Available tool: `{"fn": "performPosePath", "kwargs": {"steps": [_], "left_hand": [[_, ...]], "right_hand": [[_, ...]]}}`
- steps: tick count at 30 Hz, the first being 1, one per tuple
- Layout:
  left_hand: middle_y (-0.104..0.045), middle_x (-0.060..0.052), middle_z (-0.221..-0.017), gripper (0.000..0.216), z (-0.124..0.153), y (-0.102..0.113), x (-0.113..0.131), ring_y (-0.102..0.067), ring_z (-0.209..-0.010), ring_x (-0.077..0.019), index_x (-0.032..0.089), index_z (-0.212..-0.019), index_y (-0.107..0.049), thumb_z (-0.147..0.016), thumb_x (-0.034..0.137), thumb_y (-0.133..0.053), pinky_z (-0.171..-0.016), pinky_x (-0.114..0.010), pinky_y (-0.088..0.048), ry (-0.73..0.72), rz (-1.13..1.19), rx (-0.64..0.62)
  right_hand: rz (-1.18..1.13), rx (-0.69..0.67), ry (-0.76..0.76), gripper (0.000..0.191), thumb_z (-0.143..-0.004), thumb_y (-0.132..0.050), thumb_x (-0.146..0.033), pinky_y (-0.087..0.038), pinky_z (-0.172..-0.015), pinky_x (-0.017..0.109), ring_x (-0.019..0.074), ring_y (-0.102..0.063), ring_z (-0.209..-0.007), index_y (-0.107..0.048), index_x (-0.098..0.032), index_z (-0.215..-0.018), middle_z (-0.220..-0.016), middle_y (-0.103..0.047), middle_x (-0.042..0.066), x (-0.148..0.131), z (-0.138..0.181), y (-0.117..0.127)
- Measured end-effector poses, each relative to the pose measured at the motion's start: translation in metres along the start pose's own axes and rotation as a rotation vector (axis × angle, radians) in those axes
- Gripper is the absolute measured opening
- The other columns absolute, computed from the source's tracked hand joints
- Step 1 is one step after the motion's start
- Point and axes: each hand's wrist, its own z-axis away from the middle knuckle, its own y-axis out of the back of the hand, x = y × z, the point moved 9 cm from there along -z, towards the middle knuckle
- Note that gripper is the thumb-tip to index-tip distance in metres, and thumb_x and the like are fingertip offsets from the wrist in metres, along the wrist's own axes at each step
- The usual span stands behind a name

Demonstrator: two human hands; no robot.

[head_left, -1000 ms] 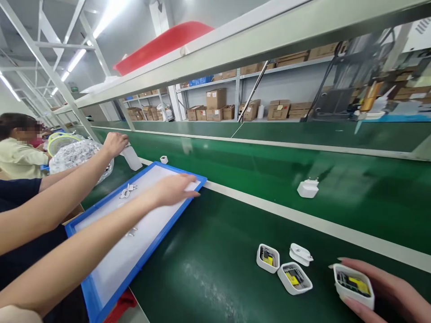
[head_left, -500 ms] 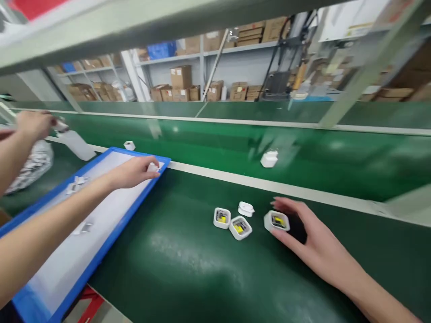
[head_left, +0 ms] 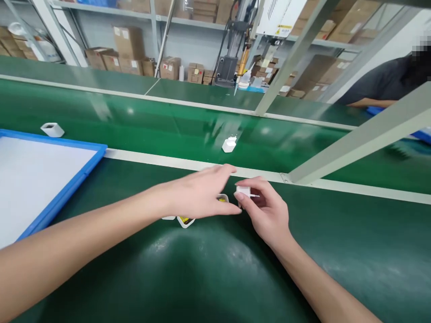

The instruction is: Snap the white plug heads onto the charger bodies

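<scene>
My right hand (head_left: 267, 211) pinches a small white charger plug cap (head_left: 243, 191) with thin prongs pointing right. Just left of it, my left hand (head_left: 202, 190) is open, thumb and fingers apart, with no object visible between them. Partly hidden behind the left hand's fingers is a white charger housing (head_left: 222, 196) showing something yellow inside. Under the same hand, another open charger housing (head_left: 186, 222) with yellow parts peeks out, beside the edge of a white piece (head_left: 169, 218).
A blue-rimmed tray (head_left: 90, 163) lies at left on the green bench. On the green belt behind sit a white charger (head_left: 229, 145) and another white housing (head_left: 53, 129). A slanted metal post (head_left: 357, 134) rises at right. Beyond it is a person's dark sleeve (head_left: 373, 80).
The view has swung right. My left hand has come from the tray's corner to beside my right hand. My right hand, earlier around an open housing, now holds the plug cap.
</scene>
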Motion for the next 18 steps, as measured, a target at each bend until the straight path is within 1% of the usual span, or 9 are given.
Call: {"fn": "performPosePath", "kwargs": {"steps": [2,4,7,9,10,12,14,16,18], "left_hand": [[-0.057,-0.009,-0.134,0.061,0.001,0.001,-0.014,-0.051,-0.127,-0.0278,0.021,-0.137,-0.05,-0.088,0.055,-0.062,-0.098,-0.034,-0.044,0.016,-0.1,-0.002],[-0.061,-0.007,-0.121,0.045,-0.003,-0.009,-0.02,-0.053,-0.12,-0.0278,0.02,-0.119,-0.062,-0.088,0.052,-0.065,-0.097,-0.035,-0.043,0.003,-0.181,-0.045],[-0.066,-0.005,-0.104,0.022,-0.014,-0.027,-0.015,-0.058,-0.104,-0.026,0.019,-0.098,-0.066,-0.089,0.038,-0.066,-0.092,-0.037,-0.043,-0.034,-0.295,-0.11],[-0.068,-0.005,-0.096,0.011,-0.021,-0.031,-0.01,-0.059,-0.097,-0.0257,0.018,-0.088,-0.065,-0.088,0.03,-0.065,-0.088,-0.038,-0.043,-0.047,-0.336,-0.121],[-0.069,-0.005,-0.092,0.009,-0.024,-0.031,-0.009,-0.06,-0.095,-0.026,0.019,-0.085,-0.065,-0.086,0.028,-0.066,-0.086,-0.038,-0.042,-0.046,-0.331,-0.123],[-0.07,-0.004,-0.088,0.01,-0.027,-0.03,-0.013,-0.061,-0.096,-0.0272,0.02,-0.082,-0.066,-0.083,0.029,-0.068,-0.082,-0.037,-0.042,-0.017,-0.267,-0.129],[-0.071,-0.003,-0.088,0.012,-0.029,-0.029,-0.02,-0.061,-0.098,-0.0281,0.022,-0.085,-0.069,-0.081,0.033,-0.071,-0.082,-0.037,-0.042,0.013,-0.173,-0.128],[-0.072,-0.002,-0.089,0.015,-0.029,-0.029,-0.027,-0.061,-0.1,-0.0282,0.023,-0.088,-0.072,-0.079,0.035,-0.072,-0.084,-0.037,-0.041,0.024,-0.106,-0.117],[-0.071,-0.001,-0.087,0.014,-0.029,-0.029,-0.031,-0.061,-0.098,-0.0274,0.023,-0.084,-0.072,-0.079,0.035,-0.07,-0.087,-0.038,-0.04,0.013,-0.078,-0.099]], "right_hand": [[-0.163,-0.044,-0.145,0.024,-0.095,-0.068,-0.042,-0.052,-0.058,0.031,0.0157,-0.058,-0.066,-0.062,-0.025,-0.111,-0.094,-0.062,0.003,0.014,-0.001,-0.003],[-0.276,-0.106,-0.225,0.031,-0.092,-0.072,-0.043,-0.052,-0.056,0.029,0.014,-0.058,-0.062,-0.059,-0.025,-0.113,-0.089,-0.061,0.001,0.021,0.0,-0.01],[-0.389,-0.181,-0.274,0.035,-0.087,-0.079,-0.039,-0.052,-0.055,0.026,0.0134,-0.059,-0.063,-0.056,-0.023,-0.108,-0.083,-0.06,-0.001,0.027,0.001,-0.018],[-0.447,-0.195,-0.274,0.034,-0.084,-0.083,-0.035,-0.052,-0.055,0.025,0.013,-0.059,-0.065,-0.058,-0.023,-0.104,-0.085,-0.06,0.0,0.029,0.0,-0.018],[-0.46,-0.197,-0.268,0.033,-0.083,-0.084,-0.032,-0.053,-0.055,0.025,0.0132,-0.059,-0.066,-0.06,-0.023,-0.103,-0.087,-0.061,0.0,0.03,-0.001,-0.017],[-0.45,-0.208,-0.237,0.03,-0.082,-0.085,-0.029,-0.055,-0.057,0.026,0.0148,-0.061,-0.072,-0.065,-0.024,-0.104,-0.092,-0.062,0.002,0.028,-0.003,-0.013],[-0.378,-0.243,-0.163,0.024,-0.086,-0.081,-0.027,-0.056,-0.06,0.029,0.0176,-0.063,-0.079,-0.069,-0.025,-0.107,-0.098,-0.063,0.004,0.02,-0.005,-0.009],[-0.218,-0.308,-0.063,0.017,-0.094,-0.072,-0.025,-0.056,-0.066,0.031,0.0195,-0.064,-0.087,-0.071,-0.027,-0.111,-0.104,-0.064,0.005,0.008,-0.005,-0.01],[-0.039,-0.379,0.012,0.018,-0.099,-0.063,-0.022,-0.055,-0.071,0.033,0.0195,-0.063,-0.088,-0.069,-0.027,-0.115,-0.106,-0.064,0.006,-0.002,-0.003,-0.016]]}}
